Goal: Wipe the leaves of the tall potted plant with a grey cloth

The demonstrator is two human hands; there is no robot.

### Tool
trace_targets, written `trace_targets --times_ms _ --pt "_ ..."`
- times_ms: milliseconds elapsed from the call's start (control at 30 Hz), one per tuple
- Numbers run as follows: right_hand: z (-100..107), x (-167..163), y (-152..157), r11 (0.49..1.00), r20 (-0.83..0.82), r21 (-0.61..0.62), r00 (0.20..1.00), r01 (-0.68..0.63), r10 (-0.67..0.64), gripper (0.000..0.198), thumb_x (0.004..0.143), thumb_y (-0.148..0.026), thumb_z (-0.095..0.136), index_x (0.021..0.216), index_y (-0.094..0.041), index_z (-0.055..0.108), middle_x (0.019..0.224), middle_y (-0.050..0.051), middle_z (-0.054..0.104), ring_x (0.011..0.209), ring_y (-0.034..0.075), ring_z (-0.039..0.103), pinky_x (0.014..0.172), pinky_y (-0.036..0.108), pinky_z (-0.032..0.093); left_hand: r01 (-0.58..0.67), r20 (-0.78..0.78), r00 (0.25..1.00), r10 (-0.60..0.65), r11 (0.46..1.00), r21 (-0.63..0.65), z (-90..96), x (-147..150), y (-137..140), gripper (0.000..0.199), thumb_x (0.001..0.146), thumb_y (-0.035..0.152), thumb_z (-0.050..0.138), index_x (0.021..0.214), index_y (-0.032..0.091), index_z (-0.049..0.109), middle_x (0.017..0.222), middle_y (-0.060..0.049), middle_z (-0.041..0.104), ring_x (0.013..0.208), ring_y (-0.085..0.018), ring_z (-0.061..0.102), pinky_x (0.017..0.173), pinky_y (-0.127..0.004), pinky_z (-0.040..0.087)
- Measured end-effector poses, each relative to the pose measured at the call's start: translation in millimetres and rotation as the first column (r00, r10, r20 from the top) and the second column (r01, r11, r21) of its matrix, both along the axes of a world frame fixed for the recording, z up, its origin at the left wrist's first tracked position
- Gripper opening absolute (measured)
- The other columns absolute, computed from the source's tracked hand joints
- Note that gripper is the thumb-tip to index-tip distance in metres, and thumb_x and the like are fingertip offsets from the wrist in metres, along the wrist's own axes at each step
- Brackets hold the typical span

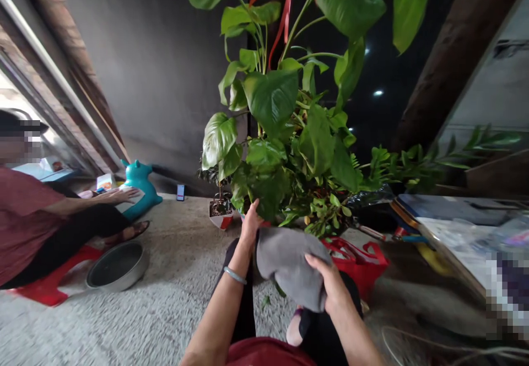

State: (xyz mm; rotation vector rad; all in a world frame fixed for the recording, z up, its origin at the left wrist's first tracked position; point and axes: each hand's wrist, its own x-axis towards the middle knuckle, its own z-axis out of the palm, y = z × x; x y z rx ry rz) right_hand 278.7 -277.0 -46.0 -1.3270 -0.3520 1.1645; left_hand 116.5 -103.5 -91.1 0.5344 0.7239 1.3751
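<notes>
A grey cloth (293, 261) hangs bunched over my lap, its right side gripped by my right hand (330, 280) with the thumb on top. My left hand (250, 224) reaches to the lower leaves of a tall potted plant (270, 98). Its thumb points up beside a dark green leaf (270, 192); the other fingers are hidden, so whether they grip the leaf cannot be told. The left edge of the cloth lies close to my left wrist, which wears a pale bangle (235, 275).
Left, a person (28, 217) sits on a red stool (61, 278), one hand on a teal animal-shaped toy (138, 181). A metal basin (118, 267), a phone (181, 192) and a small potted plant (221, 214) stand on the floor. Right are a red bag (366, 272) and a table (450, 239).
</notes>
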Motion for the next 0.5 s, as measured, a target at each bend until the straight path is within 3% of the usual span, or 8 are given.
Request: trace_targets --times_ms 67,133,267,333,433,500 --pt "-6 10 -23 0.999 -0.038 -0.032 0.999 0.007 -0.009 0.048 0.041 -0.045 0.097 0.078 -0.019 0.08 0.081 0.007 0.083 0.084 0.035 0.078 0.082 0.047 0.063 -0.096 -0.065 0.993 0.098 0.995 0.04 -5.6 -6 9 0.048 0.09 0.048 0.072 0.132 0.024 0.075 0.151 -0.01 0.066 0.149 -0.03 0.052 0.116 -0.042 0.049" --pt "10 19 -30 0.997 -0.099 0.001 0.992 0.077 -0.076 0.047 0.041 -0.043 0.096 0.078 -0.02 0.08 0.08 0.006 0.083 0.079 0.034 0.077 0.081 0.049 0.064 -0.147 -0.122 0.98 0.158 0.985 0.088 -8.6 -6 12 0.045 0.09 0.048 0.072 0.129 0.025 0.077 0.157 -0.008 0.062 0.151 -0.029 0.05 0.116 -0.041 0.048" --pt "67 16 12 0.921 -0.138 0.258 0.955 0.292 -0.264 0.056 0.04 -0.037 0.095 0.093 -0.023 0.081 0.09 0.002 0.084 0.091 0.031 0.077 0.093 0.049 0.062 -0.087 -0.08 0.992 0.093 0.994 0.07 -6.1 4 4 0.048 0.088 0.05 0.074 0.126 0.022 0.078 0.151 -0.011 0.066 0.144 -0.031 0.057 0.114 -0.042 0.049" --pt "78 2 42 0.895 -0.099 0.343 0.959 0.285 -0.267 0.059 0.041 -0.035 0.096 0.097 -0.023 0.08 0.095 0.001 0.084 0.1 0.03 0.076 0.098 0.046 0.06 -0.044 -0.038 0.998 0.047 0.997 0.058 -1.8 8 -3 0.046 0.087 0.05 0.074 0.124 0.022 0.078 0.145 -0.01 0.071 0.14 -0.03 0.06 0.112 -0.041 0.051" --pt "56 -21 61 0.962 -0.064 0.243 0.992 0.126 -0.113 0.051 0.043 -0.038 0.096 0.089 -0.021 0.081 0.095 0.004 0.085 0.101 0.031 0.076 0.097 0.044 0.06 -0.029 -0.044 0.999 0.03 0.999 0.026 5.3 4 -8 0.036 0.087 0.047 0.075 0.111 0.021 0.08 0.13 -0.008 0.078 0.136 -0.03 0.063 0.109 -0.038 0.053" --pt "28 -27 47 0.993 -0.063 0.115 0.998 0.026 -0.019 0.045 0.047 -0.042 0.095 0.084 -0.022 0.082 0.092 0.005 0.085 0.098 0.032 0.077 0.094 0.044 0.061 -0.05 -0.113 0.992 0.052 0.999 0.016 9.0 -3 -10 0.028 0.086 0.041 0.077 0.104 0.021 0.081 0.126 -0.008 0.079 0.136 -0.03 0.062 0.11 -0.038 0.052"
